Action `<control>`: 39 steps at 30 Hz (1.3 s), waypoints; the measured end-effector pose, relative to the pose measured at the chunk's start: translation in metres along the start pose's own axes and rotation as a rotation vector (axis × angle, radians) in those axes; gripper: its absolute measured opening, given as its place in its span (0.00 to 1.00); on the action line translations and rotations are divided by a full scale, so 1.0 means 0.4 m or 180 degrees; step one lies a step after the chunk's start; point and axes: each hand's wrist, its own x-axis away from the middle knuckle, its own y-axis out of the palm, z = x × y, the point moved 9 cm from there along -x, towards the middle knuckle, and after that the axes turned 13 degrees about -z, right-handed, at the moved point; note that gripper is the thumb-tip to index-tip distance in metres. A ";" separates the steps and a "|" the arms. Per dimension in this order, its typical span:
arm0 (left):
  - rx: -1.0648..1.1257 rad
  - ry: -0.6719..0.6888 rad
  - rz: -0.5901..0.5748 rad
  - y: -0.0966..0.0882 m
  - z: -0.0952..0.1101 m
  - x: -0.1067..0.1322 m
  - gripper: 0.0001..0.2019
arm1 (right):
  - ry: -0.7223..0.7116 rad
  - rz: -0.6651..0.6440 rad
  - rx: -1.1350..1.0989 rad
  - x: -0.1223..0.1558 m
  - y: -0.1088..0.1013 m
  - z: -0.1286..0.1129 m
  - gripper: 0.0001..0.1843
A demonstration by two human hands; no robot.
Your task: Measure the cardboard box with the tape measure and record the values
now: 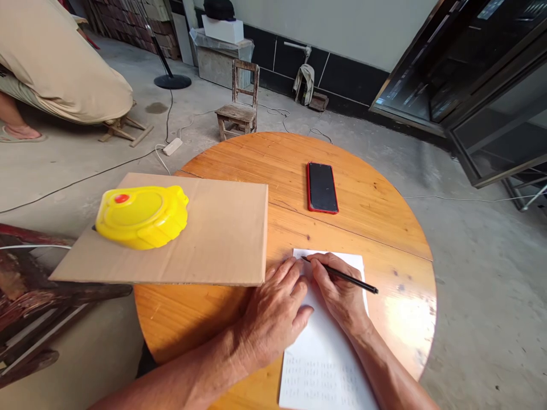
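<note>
My right hand [339, 290] is closed around a black pen [352, 278], its tip at the top left of a white sheet of paper [318, 336]. Rows of small faint marks run across the lower part of the sheet. My left hand [280, 302] lies flat, fingers stretched out, over the paper's left edge and the wooden table [380, 228]. Close to its fingertips is the corner of a flat cardboard piece [222, 239]. On that cardboard rests a yellow plastic object shaped like a tape measure [143, 216], with a red button.
A phone in a red case [322, 188] lies farther back on the round table. Beyond it stand a small wooden chair [239, 105] and a power strip [172, 147] with cords on the floor. Another person [64, 68] sits at the upper left. A glass door [504, 119] stands at the right.
</note>
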 end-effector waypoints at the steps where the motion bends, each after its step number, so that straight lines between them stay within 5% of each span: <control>1: -0.0001 0.0006 0.0002 0.000 0.000 0.000 0.18 | 0.0002 0.0003 0.0005 0.000 0.000 0.000 0.08; 39: -0.0107 0.0003 0.0013 0.006 0.004 -0.001 0.19 | 0.0199 0.0217 -0.0044 0.007 -0.021 0.018 0.10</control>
